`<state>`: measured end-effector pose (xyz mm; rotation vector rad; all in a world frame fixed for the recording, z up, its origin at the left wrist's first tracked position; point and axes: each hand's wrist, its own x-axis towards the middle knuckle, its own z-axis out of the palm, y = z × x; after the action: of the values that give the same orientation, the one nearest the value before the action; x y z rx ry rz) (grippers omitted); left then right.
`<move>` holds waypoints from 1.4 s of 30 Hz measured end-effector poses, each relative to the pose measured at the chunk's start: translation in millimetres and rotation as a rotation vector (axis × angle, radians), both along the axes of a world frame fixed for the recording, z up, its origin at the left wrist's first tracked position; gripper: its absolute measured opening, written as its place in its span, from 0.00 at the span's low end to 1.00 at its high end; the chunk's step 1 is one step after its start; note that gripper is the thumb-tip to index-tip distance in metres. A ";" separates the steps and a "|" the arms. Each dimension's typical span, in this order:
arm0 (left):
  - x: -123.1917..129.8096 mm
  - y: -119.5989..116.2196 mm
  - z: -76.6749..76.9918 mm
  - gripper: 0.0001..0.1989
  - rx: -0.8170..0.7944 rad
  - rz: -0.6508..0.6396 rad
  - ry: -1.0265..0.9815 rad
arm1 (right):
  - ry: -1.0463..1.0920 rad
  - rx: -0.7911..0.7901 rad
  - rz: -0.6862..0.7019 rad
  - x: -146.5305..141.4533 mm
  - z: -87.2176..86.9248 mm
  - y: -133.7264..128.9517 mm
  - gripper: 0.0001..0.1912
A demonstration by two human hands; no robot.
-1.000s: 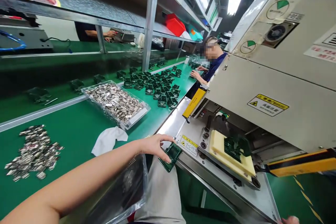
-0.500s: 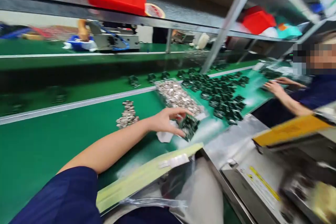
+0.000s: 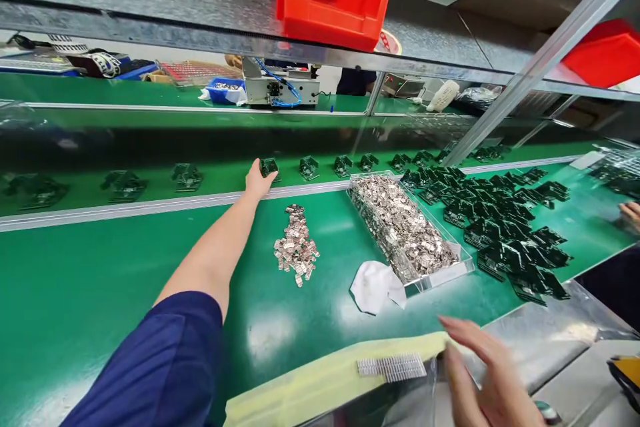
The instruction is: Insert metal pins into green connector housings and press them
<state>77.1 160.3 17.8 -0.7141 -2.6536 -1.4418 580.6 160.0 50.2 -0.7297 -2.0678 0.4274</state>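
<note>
My left hand (image 3: 259, 181) reaches out over the far strip, past the grey rail, its fingers closed on a dark green circuit board (image 3: 269, 167). More boards stand spaced out in a row to either side of it. At the lower right my right hand (image 3: 487, 373), slightly blurred, has thumb and forefinger apart with nothing visible between them. It is near a yellow-edged strip carrying a small block of silvery pieces (image 3: 391, 367). A loose pile of small metal parts (image 3: 296, 247) lies on the green surface, left of a clear tray (image 3: 440, 276) full of similar parts.
Many circuit boards (image 3: 505, 213) are heaped right of the tray. A crumpled white cloth (image 3: 374, 288) touches the tray's near corner. Overhead runs a shelf with a red bin (image 3: 335, 13), and a slanted metal post (image 3: 530, 67) rises at right. A co-worker's hand (image 3: 631, 213) shows at the right edge.
My left hand has gone from near the tray to the far strip with a circuit board. My right hand has come into view. The camera view has turned left.
</note>
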 end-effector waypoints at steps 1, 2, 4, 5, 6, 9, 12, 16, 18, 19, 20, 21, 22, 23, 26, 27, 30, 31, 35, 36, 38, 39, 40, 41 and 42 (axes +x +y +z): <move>1.6 -7.1 -3.9 0.35 0.000 0.004 0.021 | -0.037 0.016 0.082 -22.9 1.5 0.8 0.11; 2.2 -18.5 -7.0 0.35 0.001 0.016 0.058 | -0.080 0.003 0.154 -46.2 1.9 3.5 0.10; -2.2 -50.9 -10.2 0.33 -0.006 0.089 0.184 | -0.177 -0.030 0.293 -90.7 -1.8 12.4 0.09; -7.7 -69.2 -10.6 0.32 -0.015 0.158 0.252 | -0.249 -0.052 0.339 -111.0 -5.5 17.4 0.09; -15.0 -86.9 -10.4 0.31 -0.025 0.244 0.301 | -0.332 -0.078 0.365 -129.8 -10.0 21.9 0.11; -40.8 -125.1 -9.3 0.33 -0.018 0.443 0.213 | -0.592 -0.164 0.312 -176.4 -23.7 29.1 0.13; -57.9 -134.6 -8.1 0.26 0.012 0.436 0.056 | -0.685 -0.174 0.223 -207.4 -33.0 28.4 0.11; -49.0 -132.1 -2.0 0.23 0.032 0.402 0.110 | -0.707 -0.138 0.160 -217.9 -37.1 27.7 0.09; -28.7 -137.9 -0.9 0.28 0.040 0.373 0.152 | -0.715 -0.125 0.159 -209.5 -36.7 26.4 0.11; -14.8 -143.7 -2.1 0.30 0.039 0.354 0.165 | -0.721 -0.120 0.166 -202.7 -36.6 23.9 0.11; 1.4 -151.3 -4.6 0.31 0.031 0.332 0.169 | -0.730 -0.115 0.179 -194.6 -36.8 19.5 0.11; 19.3 -160.3 -8.2 0.32 0.016 0.298 0.166 | -0.741 -0.113 0.202 -185.8 -37.6 12.8 0.11; 38.3 -170.3 -12.5 0.31 -0.005 0.258 0.160 | -0.755 -0.116 0.234 -176.6 -39.0 3.7 0.11; 57.6 -180.6 -17.1 0.30 -0.030 0.212 0.153 | -0.766 -0.115 0.278 -167.5 -41.1 -7.4 0.10; 109.0 -208.7 -27.4 0.28 -0.082 0.074 0.121 | -0.723 -0.042 0.443 -143.0 -49.4 -46.5 0.09; 121.5 -216.0 -29.1 0.29 -0.077 0.035 0.103 | -0.678 -0.004 0.486 -136.1 -52.0 -58.7 0.09; 141.7 -232.2 -29.7 0.40 -0.046 -0.099 0.033 | -0.519 0.051 0.541 -118.3 -56.6 -85.0 0.08; 143.2 -236.0 -28.7 0.45 -0.068 -0.149 0.016 | -0.476 0.051 0.547 -112.7 -57.1 -90.0 0.08; 133.4 -242.7 -21.8 0.58 -0.303 -0.365 0.039 | -0.372 0.113 0.616 -90.5 -57.6 -97.8 0.07; 128.9 -242.0 -20.1 0.59 -0.349 -0.423 0.052 | -0.356 0.140 0.640 -85.5 -58.1 -98.3 0.08; 119.7 -238.8 -17.6 0.60 -0.399 -0.514 0.050 | -0.334 0.178 0.681 -77.4 -59.9 -98.7 0.09; 115.6 -236.8 -17.0 0.59 -0.407 -0.537 0.033 | -0.329 0.184 0.696 -74.3 -61.2 -98.7 0.09; 112.2 -234.9 -16.9 0.58 -0.409 -0.547 0.019 | -0.327 0.186 0.708 -71.9 -62.8 -98.6 0.09; 109.8 -233.4 -17.3 0.56 -0.407 -0.541 0.017 | -0.327 0.188 0.719 -69.8 -64.5 -98.3 0.09; 108.4 -232.3 -18.1 0.54 -0.403 -0.530 0.029 | -0.329 0.191 0.732 -68.2 -66.3 -98.1 0.09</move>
<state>185.4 -72.0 -0.3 -1.5526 -2.8936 -0.9353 512.5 61.9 -16.1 0.1098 -2.6143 0.5194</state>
